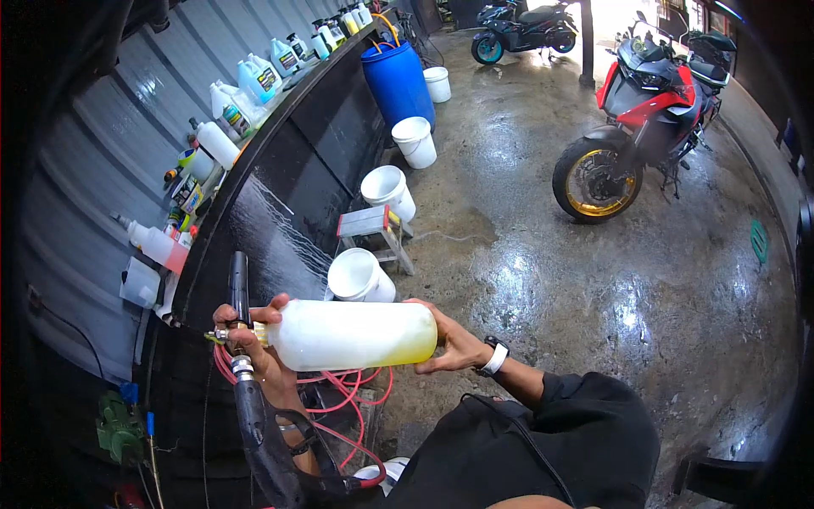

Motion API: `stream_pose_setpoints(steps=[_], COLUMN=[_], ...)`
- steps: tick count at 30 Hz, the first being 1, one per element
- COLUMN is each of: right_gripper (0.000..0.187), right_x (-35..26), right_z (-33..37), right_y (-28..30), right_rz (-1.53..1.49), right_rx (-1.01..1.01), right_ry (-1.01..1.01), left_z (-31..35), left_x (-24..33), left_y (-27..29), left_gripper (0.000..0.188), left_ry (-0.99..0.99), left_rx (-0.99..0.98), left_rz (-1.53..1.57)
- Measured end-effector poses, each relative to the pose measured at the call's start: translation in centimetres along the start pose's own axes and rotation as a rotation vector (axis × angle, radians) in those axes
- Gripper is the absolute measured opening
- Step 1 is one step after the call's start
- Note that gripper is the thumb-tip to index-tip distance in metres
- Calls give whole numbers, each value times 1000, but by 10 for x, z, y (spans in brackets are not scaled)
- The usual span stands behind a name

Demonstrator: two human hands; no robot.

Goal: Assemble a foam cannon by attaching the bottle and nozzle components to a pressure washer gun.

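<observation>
Over wet, glistening concrete floor (543, 314), we're clasping the spray-gun bottle (352, 335), left hand (267, 360) neck-side, right hand (460, 344) cupping its base!

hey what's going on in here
A person is holding a translucent foam bottle on its side with both hands. The left hand grips around its neck, where it joins a black spray gun; the right hand cups the base. Yellow liquid shows along the lower side. A red-and-black motorcycle stands ahead on the wet floor.
</observation>
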State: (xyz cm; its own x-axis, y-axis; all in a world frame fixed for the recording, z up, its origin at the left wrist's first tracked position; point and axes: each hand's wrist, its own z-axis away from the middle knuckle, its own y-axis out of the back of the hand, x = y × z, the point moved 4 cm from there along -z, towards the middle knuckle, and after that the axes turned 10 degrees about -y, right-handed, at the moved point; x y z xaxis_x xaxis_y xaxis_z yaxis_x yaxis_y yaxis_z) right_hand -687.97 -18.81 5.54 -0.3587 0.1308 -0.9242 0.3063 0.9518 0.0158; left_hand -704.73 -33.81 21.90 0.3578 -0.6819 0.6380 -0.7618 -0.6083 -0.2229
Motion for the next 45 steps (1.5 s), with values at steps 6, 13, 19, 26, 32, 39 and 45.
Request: stream_pose_setpoints(steps=[6, 13, 19, 26, 32, 39, 45], right_gripper=[84, 109, 109, 83, 86, 93, 104], right_x=[17, 9, 2, 29, 47, 40, 16], right_z=[-6, 1, 15, 9, 0, -6, 4], right_y=[14, 11, 7, 5, -11, -16, 6], right_rz=[-219, -400, -135, -584, -668, -586, -135], right_rx=[-42, 63, -76, -86, -139, -205, -90], right_ry=[-118, -126, -177, -289, -631, -473, -166], left_z=[7, 9, 16, 14, 18, 10, 13], left_x=[-6, -11, -23, -19, -16, -12, -9], left_y=[-4, 0, 14, 3, -1, -8, -3], left_gripper=[44, 41, 39, 40, 46, 40, 46], left_ry=[0, -23, 26, 59, -1, -146, -21], left_rx=[-17, 19, 66, 19, 32, -55, 24], left_rz=[36, 35, 63, 67, -22, 100, -64])
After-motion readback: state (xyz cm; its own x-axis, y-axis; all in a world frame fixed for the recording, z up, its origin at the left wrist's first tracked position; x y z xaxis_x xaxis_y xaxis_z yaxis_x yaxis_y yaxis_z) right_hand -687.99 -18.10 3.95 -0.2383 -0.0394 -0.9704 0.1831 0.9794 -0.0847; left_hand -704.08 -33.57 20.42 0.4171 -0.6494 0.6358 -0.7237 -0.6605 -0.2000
